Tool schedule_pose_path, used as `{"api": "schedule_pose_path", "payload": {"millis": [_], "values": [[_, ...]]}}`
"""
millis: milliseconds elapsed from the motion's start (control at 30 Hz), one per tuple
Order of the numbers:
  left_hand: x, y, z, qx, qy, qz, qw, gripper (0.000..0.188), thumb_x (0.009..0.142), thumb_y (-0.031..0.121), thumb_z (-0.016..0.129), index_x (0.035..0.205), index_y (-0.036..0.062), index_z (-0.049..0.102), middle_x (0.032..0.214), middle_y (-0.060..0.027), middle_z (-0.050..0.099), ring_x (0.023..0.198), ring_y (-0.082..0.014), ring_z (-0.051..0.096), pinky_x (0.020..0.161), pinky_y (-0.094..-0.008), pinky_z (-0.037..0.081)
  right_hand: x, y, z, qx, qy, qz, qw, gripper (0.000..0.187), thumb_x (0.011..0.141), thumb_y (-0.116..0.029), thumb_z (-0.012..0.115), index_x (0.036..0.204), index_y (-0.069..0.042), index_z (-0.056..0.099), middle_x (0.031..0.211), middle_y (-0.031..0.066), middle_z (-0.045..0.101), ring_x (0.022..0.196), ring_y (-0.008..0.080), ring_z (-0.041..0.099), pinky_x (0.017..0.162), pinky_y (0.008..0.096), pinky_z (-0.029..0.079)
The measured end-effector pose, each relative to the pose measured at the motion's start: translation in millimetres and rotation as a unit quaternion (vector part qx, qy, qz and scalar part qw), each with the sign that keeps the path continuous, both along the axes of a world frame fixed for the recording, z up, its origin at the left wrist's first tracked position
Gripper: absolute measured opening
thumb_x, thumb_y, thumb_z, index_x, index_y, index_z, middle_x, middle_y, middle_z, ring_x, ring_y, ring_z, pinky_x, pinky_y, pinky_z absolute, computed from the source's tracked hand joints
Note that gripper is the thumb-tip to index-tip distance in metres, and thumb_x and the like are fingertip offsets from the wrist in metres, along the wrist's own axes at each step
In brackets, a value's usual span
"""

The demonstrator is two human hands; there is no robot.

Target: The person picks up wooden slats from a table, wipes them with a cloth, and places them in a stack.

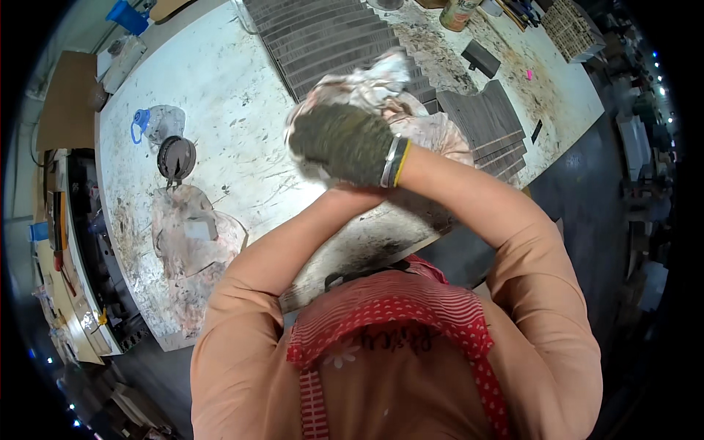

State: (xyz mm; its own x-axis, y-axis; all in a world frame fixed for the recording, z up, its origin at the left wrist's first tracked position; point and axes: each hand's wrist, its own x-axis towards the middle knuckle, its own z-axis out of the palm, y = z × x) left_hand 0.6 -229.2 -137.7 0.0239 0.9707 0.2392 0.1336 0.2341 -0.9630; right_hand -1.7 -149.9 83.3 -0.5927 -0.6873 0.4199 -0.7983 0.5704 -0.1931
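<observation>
My right hand [341, 143], in a dark green work glove with a yellow-edged cuff, is closed on a stained whitish-pink rag [433, 133]. The bunched cloth spreads beyond the glove, over the near end of a row of overlapping dark grey wood-grain boards [330, 44]. My forearms cross, the right one on top. Of my left arm the wrist [359, 196] shows just below the glove. The left hand itself is hidden under the right one, so its fingers cannot be seen. Motion smears the glove and rag slightly.
On the stained white table [242, 147], a clear bottle with a blue cap [158, 123], a round dark container [177, 158] and another stained rag [187, 235] lie left. A dark block [481, 59], a can [458, 13] and a wicker basket [572, 33] are at far right.
</observation>
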Motion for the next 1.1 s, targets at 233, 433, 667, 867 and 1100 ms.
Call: {"api": "schedule_pose_path", "payload": {"millis": [233,433,667,867,1100], "values": [[20,19,133,0.140,-0.560,-0.153,0.802,0.029,0.092,0.029,0.052,0.115,0.0112,0.058,0.118,-0.0056,0.060,0.116,-0.0234,0.051,0.103,-0.0420,0.036,5,140,-9,-0.095,-0.092,-0.120,0.984,0.022,0.084,-0.023,0.063,0.098,-0.006,0.064,0.100,0.0122,0.064,0.095,0.0276,0.061,0.088,0.0380,0.048],[26,10,103,0.143,-0.767,-0.009,0.625,0.039,0.093,0.030,0.052,0.128,0.0130,0.055,0.126,-0.0071,0.058,0.121,-0.0235,0.050,0.107,-0.0432,0.034,6,37,-2,0.023,-0.064,-0.099,0.993,0.027,0.085,-0.018,0.061,0.108,-0.006,0.064,0.115,0.0150,0.063,0.110,0.0284,0.060,0.100,0.0399,0.044],[22,14,141,0.096,-0.624,-0.060,0.773,0.038,0.091,0.027,0.054,0.125,0.0108,0.055,0.136,-0.0040,0.051,0.130,-0.0212,0.043,0.107,-0.0401,0.033,11,165,2,-0.124,-0.237,-0.272,0.924,0.020,0.085,-0.001,0.060,0.103,-0.008,0.064,0.091,0.0111,0.065,0.082,0.0176,0.066,0.064,0.0318,0.055],[28,19,147,0.138,-0.653,-0.070,0.742,0.036,0.090,0.023,0.055,0.123,0.0097,0.056,0.138,-0.0061,0.049,0.131,-0.0205,0.042,0.107,-0.0405,0.033,10,166,52,-0.059,-0.117,-0.268,0.954,0.030,0.084,-0.008,0.062,0.114,-0.009,0.063,0.111,0.0120,0.063,0.108,0.0291,0.060,0.097,0.0386,0.045],[16,14,140,0.122,-0.619,-0.102,0.769,0.033,0.089,0.018,0.053,0.121,0.0079,0.057,0.139,-0.0060,0.050,0.129,-0.0200,0.046,0.103,-0.0383,0.036,14,154,4,0.094,-0.050,-0.139,0.985,0.043,0.076,-0.019,0.072,0.117,-0.010,0.061,0.117,0.0150,0.061,0.111,0.0306,0.059,0.098,0.0410,0.045]]}}
